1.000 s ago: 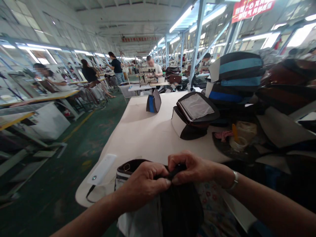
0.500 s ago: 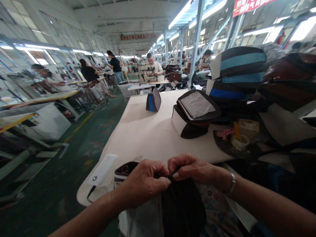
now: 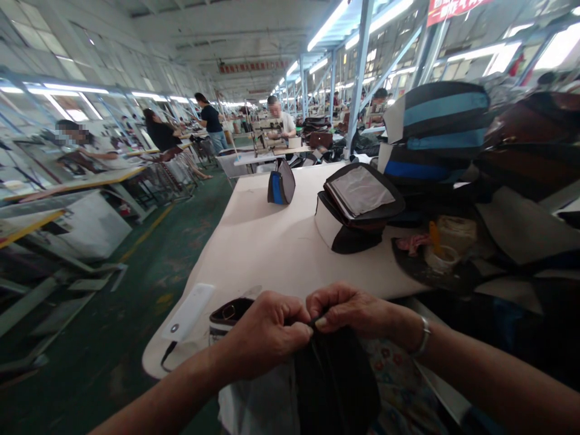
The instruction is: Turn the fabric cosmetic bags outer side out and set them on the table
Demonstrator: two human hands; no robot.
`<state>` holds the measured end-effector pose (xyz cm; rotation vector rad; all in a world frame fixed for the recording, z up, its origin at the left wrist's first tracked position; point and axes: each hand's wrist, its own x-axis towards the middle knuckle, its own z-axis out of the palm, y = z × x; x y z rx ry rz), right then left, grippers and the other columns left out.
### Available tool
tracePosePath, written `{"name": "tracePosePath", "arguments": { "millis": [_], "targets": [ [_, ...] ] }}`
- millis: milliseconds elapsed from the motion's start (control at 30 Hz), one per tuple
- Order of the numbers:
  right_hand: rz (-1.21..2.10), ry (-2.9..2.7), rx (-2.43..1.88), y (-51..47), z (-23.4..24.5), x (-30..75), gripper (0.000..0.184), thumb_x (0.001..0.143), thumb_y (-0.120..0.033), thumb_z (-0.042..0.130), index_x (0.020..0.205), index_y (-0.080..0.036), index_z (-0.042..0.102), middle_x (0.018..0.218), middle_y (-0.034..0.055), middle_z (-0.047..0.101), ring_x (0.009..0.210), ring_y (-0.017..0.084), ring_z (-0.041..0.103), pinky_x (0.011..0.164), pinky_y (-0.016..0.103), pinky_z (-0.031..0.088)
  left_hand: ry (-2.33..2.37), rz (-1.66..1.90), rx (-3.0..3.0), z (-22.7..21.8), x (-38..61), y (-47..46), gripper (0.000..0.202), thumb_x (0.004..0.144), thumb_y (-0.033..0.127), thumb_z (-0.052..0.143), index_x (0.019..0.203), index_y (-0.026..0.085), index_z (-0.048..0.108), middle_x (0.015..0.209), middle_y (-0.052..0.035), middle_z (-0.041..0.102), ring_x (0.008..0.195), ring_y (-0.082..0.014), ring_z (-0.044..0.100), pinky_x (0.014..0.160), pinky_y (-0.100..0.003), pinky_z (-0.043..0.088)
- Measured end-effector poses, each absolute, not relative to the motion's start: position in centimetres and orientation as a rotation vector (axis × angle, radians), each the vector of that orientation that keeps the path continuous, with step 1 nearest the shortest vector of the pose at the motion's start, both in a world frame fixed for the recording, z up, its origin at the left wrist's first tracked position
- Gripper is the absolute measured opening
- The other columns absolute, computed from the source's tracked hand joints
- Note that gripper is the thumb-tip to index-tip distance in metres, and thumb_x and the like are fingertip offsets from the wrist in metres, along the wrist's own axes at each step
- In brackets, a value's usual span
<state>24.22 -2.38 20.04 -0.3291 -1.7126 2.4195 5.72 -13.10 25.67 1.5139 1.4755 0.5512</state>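
Head view: left hand (image 3: 265,338) and right hand (image 3: 348,311) pinch black bag (image 3: 335,386) beside cream table (image 3: 258,248).

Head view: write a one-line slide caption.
Left hand and right hand pinch the edge of a black fabric bag above a white worktable in a sewing workshop.

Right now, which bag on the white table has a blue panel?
The small pouch at the far end of the table; the black bag nearer you shows no blue.
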Motion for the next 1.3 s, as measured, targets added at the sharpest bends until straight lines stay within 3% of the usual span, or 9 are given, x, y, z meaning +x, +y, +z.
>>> {"name": "tracePosePath", "arguments": {
  "millis": [167, 333, 467, 633, 833, 933, 1033, 1133, 1300],
  "targets": [
    [2.338, -1.781, -0.342, -2.5, 19.7, 24.5, 0.023, 0.078, -0.031, 0.074, 0.085, -0.012, 0.065, 0.068, -0.0037, 0.051, 0.061, 0.008, 0.039, 0.057, 0.022, 0.025, 1.481, 0.540, 1.688, 25.5, 5.0, -13.6, 0.023, 0.083, 0.015, 0.049, 0.077, 0.013, 0.072, 0.063, 0.0034, 0.056, 0.061, -0.0100, 0.048, 0.057, -0.023, 0.033],
    [2.302, -1.801, -0.374, -2.5, 19.5, 24.7, 0.023, 0.078, -0.033, 0.074, 0.084, -0.013, 0.064, 0.066, -0.0048, 0.048, 0.062, 0.008, 0.036, 0.057, 0.023, 0.024, 1.505, 0.720, 1.897, 25.8, 5.6, -14.8, 0.017, 0.085, 0.021, 0.060, 0.096, 0.018, 0.073, 0.087, -0.0017, 0.070, 0.077, -0.0143, 0.062, 0.072, -0.024, 0.044],
    [2.227, -1.869, -0.343, -2.7, 19.8, 24.4, 0.021, 0.081, -0.033, 0.072, 0.084, -0.013, 0.065, 0.068, -0.0043, 0.048, 0.063, 0.009, 0.037, 0.057, 0.024, 0.025, 1.571, 0.733, 1.869, 25.9, 6.1, -14.8, 0.011, 0.084, 0.023, 0.063, 0.086, 0.017, 0.072, 0.078, -0.0001, 0.066, 0.071, -0.0132, 0.058, 0.066, -0.024, 0.042],
    [2.217, -1.890, -0.317, -3.3, 20.7, 24.2, 0.018, 0.081, -0.030, 0.069, 0.083, -0.013, 0.062, 0.067, -0.0048, 0.045, 0.062, 0.008, 0.035, 0.057, 0.024, 0.024, 1.543, 0.566, 1.598, 26.1, 5.8, -13.6, 0.010, 0.077, 0.017, 0.059, 0.071, 0.014, 0.066, 0.062, 0.0051, 0.051, 0.061, -0.0094, 0.046, 0.055, -0.022, 0.032],
    [2.071, -1.982, -0.381, -3.7, 20.9, 24.3, 0.017, 0.081, -0.030, 0.065, 0.082, -0.014, 0.060, 0.066, -0.0050, 0.044, 0.062, 0.009, 0.036, 0.057, 0.023, 0.027, 1.498, 0.564, 1.647, 25.5, 5.1, -13.7, 0.014, 0.078, 0.015, 0.055, 0.075, 0.014, 0.070, 0.063, 0.0040, 0.054, 0.062, -0.0101, 0.048, 0.058, -0.023, 0.033],
    [1.672, -2.198, -0.439, -4.0, 20.6, 24.2, 0.008, 0.081, -0.021, 0.063, 0.085, -0.015, 0.062, 0.071, -0.0037, 0.052, 0.064, 0.009, 0.042, 0.059, 0.023, 0.032, 1.537, 0.577, 1.933, 25.0, 4.9, -14.5, 0.018, 0.083, 0.011, 0.051, 0.076, 0.014, 0.067, 0.068, 0.0017, 0.057, 0.065, -0.0111, 0.053, 0.062, -0.025, 0.036],
    [1.334, -2.312, -0.464, -4.4, 20.6, 24.0, 0.008, 0.076, -0.012, 0.061, 0.082, -0.016, 0.064, 0.075, -0.0023, 0.057, 0.066, 0.010, 0.047, 0.062, 0.023, 0.035, 1.547, 0.539, 2.199, 24.7, 4.8, -15.3, 0.021, 0.092, 0.013, 0.046, 0.089, 0.015, 0.066, 0.082, -0.0027, 0.063, 0.075, -0.0147, 0.060, 0.070, -0.028, 0.042],
    [1.301, -2.296, -0.483, -4.9, 20.8, 23.8, 0.008, 0.074, -0.010, 0.059, 0.077, -0.016, 0.063, 0.072, -0.0026, 0.057, 0.066, 0.010, 0.047, 0.063, 0.023, 0.036, 1.572, 0.526, 2.355, 24.3, 4.9, -15.8, 0.020, 0.095, 0.012, 0.043, 0.096, 0.017, 0.063, 0.090, -0.0047, 0.064, 0.081, -0.0172, 0.061, 0.072, -0.029, 0.046],
    [1.442, -2.216, -0.615, -5.3, 20.8, 23.7, 0.008, 0.074, -0.013, 0.058, 0.078, -0.015, 0.064, 0.068, -0.0031, 0.056, 0.065, 0.011, 0.048, 0.062, 0.023, 0.036, 1.619, 0.448, 2.647, 22.9, 4.9, -16.3, 0.017, 0.095, 0.008, 0.042, 0.095, 0.016, 0.056, 0.085, -0.0043, 0.058, 0.072, -0.0169, 0.057, 0.062, -0.028, 0.047]
  ]
}}
